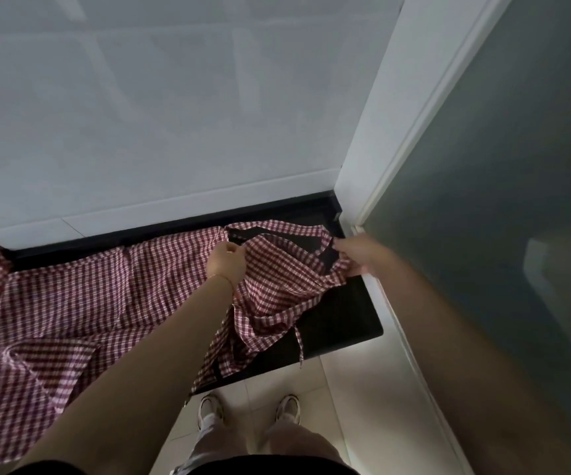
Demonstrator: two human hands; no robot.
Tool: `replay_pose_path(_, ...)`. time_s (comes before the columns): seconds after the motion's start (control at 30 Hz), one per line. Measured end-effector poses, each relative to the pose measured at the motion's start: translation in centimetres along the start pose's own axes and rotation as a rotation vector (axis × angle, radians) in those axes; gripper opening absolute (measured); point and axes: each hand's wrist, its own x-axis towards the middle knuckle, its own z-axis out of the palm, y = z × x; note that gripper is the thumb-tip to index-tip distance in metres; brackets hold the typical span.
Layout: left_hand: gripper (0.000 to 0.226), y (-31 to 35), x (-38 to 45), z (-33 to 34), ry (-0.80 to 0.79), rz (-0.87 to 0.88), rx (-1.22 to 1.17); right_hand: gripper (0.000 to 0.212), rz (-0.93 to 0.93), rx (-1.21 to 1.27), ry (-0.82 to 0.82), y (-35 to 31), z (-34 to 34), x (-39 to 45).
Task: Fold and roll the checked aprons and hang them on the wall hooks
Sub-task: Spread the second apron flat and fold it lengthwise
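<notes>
Apron (71,303) is lying spread across the counter (345,323), its right end bunching between both hands; left hand (225,265) and right hand (356,255) are each pinching its cloth.

Both bare arms extend forward and downward from the body. The left forearm runs diagonally up to the left hand (225,262), seen from the back, with fingers curled in a pinching grip; a thin bracelet sits at that wrist. The right arm reaches along the right side to the right hand (354,255), its fingers also closed in a grip. The hands are level and apart. Legs and two pale shoes show below.
</notes>
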Motion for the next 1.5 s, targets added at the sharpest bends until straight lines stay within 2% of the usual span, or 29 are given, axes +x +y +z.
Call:
replay_pose_path(0.03,0.027,0.3,-0.3,0.2,-0.05,0.042,0.043,0.022,-0.014,0.089,-0.018,-0.5,-0.6,-0.5)
replay_pose_path(0.07,0.029,0.7,-0.7,0.5,-0.134,0.093,0.103,0.024,-0.034,0.075,-0.014,-1.1,-1.1,-0.9)
replay_pose_path(0.2,0.05,2.6,-3.2,2.8,-0.662,0.2,0.39,0.022,-0.181,-0.523,0.257,-4.3,-2.2,-2.4)
replay_pose_path(0.27,0.044,3.1,-4.4,3.9,-0.847,0.238,0.585,0.027,-0.213,-0.79,0.459,-5.4,-2.5,-3.2)
replay_pose_path(0.3,0.04,3.1,-4.8,4.2,-0.838,0.255,0.645,0.03,-0.21,-0.898,0.533,-5.7,-2.6,-3.5)
replay_pose_path(0.33,0.038,2.9,-4.8,4.4,-0.762,0.277,0.667,0.033,-0.198,-0.988,0.574,-5.9,-2.5,-3.6)
replay_pose_path(0.43,0.036,1.3,-3.2,4.0,-0.421,0.219,0.573,0.04,-0.194,-1.14,0.626,-5.6,-1.1,-2.7)
replay_pose_path(0.47,0.036,0.8,-2.7,3.7,-0.375,0.216,0.618,0.038,-0.243,-1.162,0.66,-5.2,-0.3,-2.1)
replay_pose_path(0.57,0.041,-0.8,-1.3,2.5,-0.441,0.184,0.853,0.027,-0.548,-1.22,0.746,-3.0,2.7,0.1)
replay_pose_path(0.63,0.044,-2.2,-0.5,2.1,-0.483,0.196,0.951,0.024,-0.769,-1.202,0.582,-1.3,5.0,1.2)
replay_pose_path(0.7,0.047,-3.2,0.0,1.8,-0.488,0.208,0.999,0.017,-0.839,-1.094,0.209,0.3,7.3,1.6)
replay_pose_path(0.77,0.048,-3.5,0.0,1.8,-0.502,0.222,1.039,0.011,-0.668,-1.043,-0.117,1.8,8.9,2.3)
replay_pose_path(0.8,0.049,-3.4,-0.1,1.9,-0.517,0.225,1.063,0.011,-0.565,-1.077,-0.178,2.6,9.3,2.9)
replay_pose_path(0.93,0.052,-3.1,0.6,1.7,-0.564,0.167,1.007,0.037,-0.064,-1.369,-0.038,4.5,6.8,4.1)
replay_pose_path(1.0,0.048,-3.4,1.2,1.8,-0.577,0.171,0.967,0.039,0.021,-1.417,-0.009,4.2,5.6,4.2)
replay_pose_path(1.03,0.047,-3.4,1.0,1.8,-0.578,0.176,0.949,0.037,-0.046,-1.425,0.001,3.7,5.6,4.3)
replay_pose_path(1.1,0.044,-3.3,0.8,2.1,-0.532,0.161,0.864,0.03,-0.339,-1.404,0.068,2.4,6.6,4.1)
replay_pose_path(1.17,0.04,-3.7,0.8,2.2,-0.461,0.224,0.833,0.023,-0.639,-1.228,0.076,1.3,8.2,3.8)
replay_pose_path(1.23,0.045,-4.6,1.1,2.0,-0.424,0.277,0.859,0.017,-0.78,-1.131,-0.017,1.2,10.1,3.7)
replay_pose_path(1.27,0.05,-5.0,1.0,1.8,-0.409,0.271,0.895,0.016,-0.778,-1.176,-0.049,1.5,10.8,3.9)
replay_pose_path(1.33,0.056,-5.4,1.0,1.3,-0.398,0.205,0.922,0.024,-0.648,-1.313,-0.003,2.4,11.3,5.3)
replay_pose_path(1.37,0.06,-5.5,1.1,1.2,-0.414,0.182,0.92,0.029,-0.491,-1.369,0.026,2.7,11.0,5.9)
replay_pose_path(1.43,0.068,-5.2,1.1,1.2,-0.449,0.167,0.922,0.043,-0.119,-1.48,-0.017,3.0,10.0,6.0)
replay_pose_path(1.47,0.073,-5.2,1.0,1.2,-0.468,0.155,0.918,0.049,0.017,-1.529,-0.047,2.9,9.5,5.8)
replay_pose_path(1.5,0.076,-5.0,1.0,1.2,-0.478,0.141,0.914,0.05,0.078,-1.567,-0.051,2.7,9.0,5.6)
